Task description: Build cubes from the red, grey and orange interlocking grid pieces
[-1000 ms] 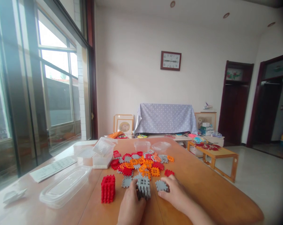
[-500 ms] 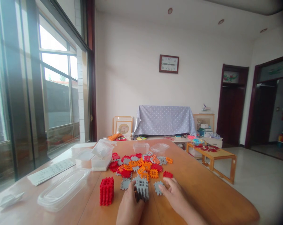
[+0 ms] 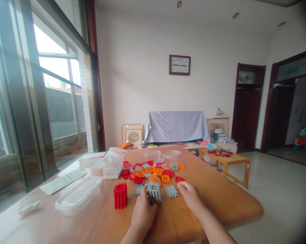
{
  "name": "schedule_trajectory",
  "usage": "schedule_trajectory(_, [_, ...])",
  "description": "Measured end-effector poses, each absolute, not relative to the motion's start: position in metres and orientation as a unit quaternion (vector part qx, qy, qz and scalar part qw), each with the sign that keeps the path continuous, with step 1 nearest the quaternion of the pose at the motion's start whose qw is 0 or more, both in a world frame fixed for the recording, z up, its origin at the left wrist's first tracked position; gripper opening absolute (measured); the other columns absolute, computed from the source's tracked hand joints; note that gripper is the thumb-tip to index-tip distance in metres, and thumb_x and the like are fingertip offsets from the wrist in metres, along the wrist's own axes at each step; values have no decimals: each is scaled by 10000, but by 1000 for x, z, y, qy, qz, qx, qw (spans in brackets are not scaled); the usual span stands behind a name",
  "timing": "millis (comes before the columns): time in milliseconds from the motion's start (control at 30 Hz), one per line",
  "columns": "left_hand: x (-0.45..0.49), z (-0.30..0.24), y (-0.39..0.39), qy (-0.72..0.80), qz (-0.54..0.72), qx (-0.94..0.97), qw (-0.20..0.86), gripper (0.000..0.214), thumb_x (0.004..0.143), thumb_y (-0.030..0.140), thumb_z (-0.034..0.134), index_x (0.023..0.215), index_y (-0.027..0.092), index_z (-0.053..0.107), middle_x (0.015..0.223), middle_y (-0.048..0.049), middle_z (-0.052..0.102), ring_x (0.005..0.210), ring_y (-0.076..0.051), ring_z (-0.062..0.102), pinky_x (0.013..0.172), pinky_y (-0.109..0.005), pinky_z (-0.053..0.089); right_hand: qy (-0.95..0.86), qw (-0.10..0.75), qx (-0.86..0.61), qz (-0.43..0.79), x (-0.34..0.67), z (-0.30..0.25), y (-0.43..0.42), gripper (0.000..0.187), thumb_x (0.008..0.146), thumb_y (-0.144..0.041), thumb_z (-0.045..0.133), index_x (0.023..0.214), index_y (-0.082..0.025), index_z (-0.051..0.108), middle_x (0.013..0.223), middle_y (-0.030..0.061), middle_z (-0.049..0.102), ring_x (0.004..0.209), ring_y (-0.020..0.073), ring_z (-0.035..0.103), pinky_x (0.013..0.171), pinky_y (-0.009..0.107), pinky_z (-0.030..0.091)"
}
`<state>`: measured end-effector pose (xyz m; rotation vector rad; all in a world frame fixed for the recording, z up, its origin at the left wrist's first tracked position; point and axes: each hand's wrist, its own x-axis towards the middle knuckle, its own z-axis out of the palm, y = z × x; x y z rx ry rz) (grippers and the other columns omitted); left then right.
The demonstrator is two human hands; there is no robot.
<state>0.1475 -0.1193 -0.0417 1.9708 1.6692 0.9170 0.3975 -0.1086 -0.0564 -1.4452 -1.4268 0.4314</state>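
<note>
1. On the wooden table (image 3: 219,203), the left hand (image 3: 143,213) curls its fingers (image 3: 144,194) around the grey block (image 3: 155,194), which stands near the red block (image 3: 120,195).
2. The right hand (image 3: 191,197) lies loosely open, its fingertips (image 3: 181,185) just beside a flat grey tile (image 3: 171,191), possibly touching it.

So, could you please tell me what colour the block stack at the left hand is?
Grey; the block stack shows best in the head view.
</note>
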Motion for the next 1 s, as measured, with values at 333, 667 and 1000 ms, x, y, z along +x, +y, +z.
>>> schedule_trajectory(333, [147, -41, -122, 597, 328, 705, 198, 801, 793, 178, 582, 1517, 152, 240, 1333, -103, 610, 1235, -202, 553, 984, -231, 393, -600, 496, -606, 165, 394, -55, -112, 370, 889, -491, 450, 745, -203, 633, 692, -1, 615, 686, 189, 552, 663, 279, 416])
schedule_trajectory(667, [150, -42, -116, 612, 303, 710, 172, 708, 782, 202, 571, 1451, 166, 341, 1366, -119, 587, 1264, -224, 535, 1031, -258, 376, -608, 475, -604, 199, 400, -65, -95, 333, 861, -470, 492, 784, -207, 681, 719, 11, 687, 695, 196, 613, 643, 272, 449])
schedule_trajectory(1000, [152, -29, -118, 634, 260, 703, 190, 761, 779, 173, 539, 1498, 130, 293, 1415, -139, 560, 1309, -221, 512, 1063, -251, 354, -624, 430, -627, 180, 416, -48, -36, 355, 846, -369, 518, 1124, -224, 686, 993, 69, 758, 910, 228, 695, 827, 331, 511])
